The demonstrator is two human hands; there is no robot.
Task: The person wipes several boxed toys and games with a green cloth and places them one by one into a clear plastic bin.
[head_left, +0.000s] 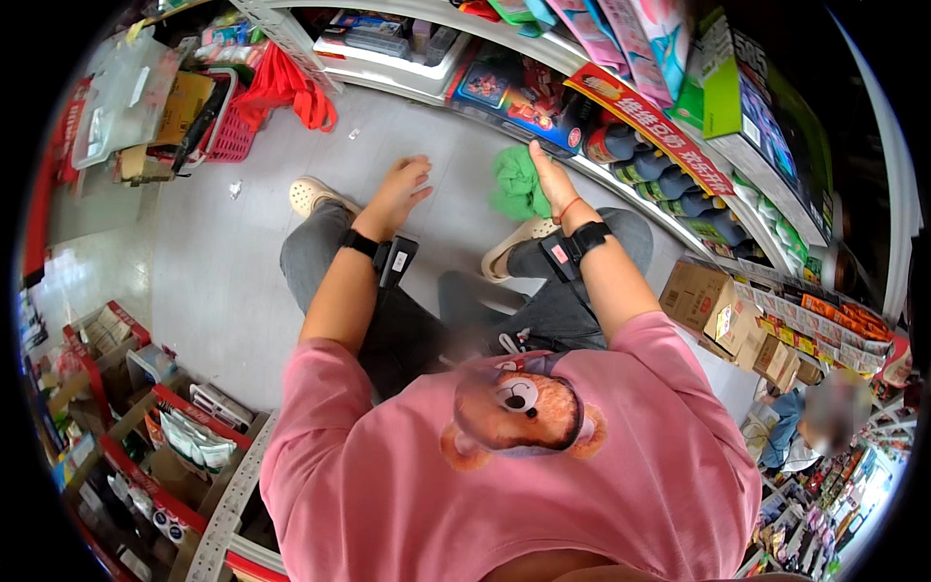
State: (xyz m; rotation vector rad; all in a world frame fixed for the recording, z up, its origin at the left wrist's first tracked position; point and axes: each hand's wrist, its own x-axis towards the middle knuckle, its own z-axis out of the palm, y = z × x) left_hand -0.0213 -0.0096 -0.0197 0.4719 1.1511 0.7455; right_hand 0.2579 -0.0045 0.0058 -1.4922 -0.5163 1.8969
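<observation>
A crumpled green cloth (520,181) is in my right hand (553,181), which is up against the front of the lower shelf. The thumb side of that hand shows, and the cloth bunches on its left side. My left hand (400,191) hovers over the grey floor, fingers spread and slightly curled, with nothing in it. Just beyond my right hand lies a dark box with colourful pictures (519,92) on the bottom shelf. Dark bottles (645,170) stand in a row to its right.
Shelving with a red label strip (650,126) curves along the right. Cardboard boxes (713,306) sit at the lower right, with another person (810,422) beyond them. A pink basket (231,131) and red bags (281,87) are at the upper left. Red-edged shelves (165,475) stand at the lower left.
</observation>
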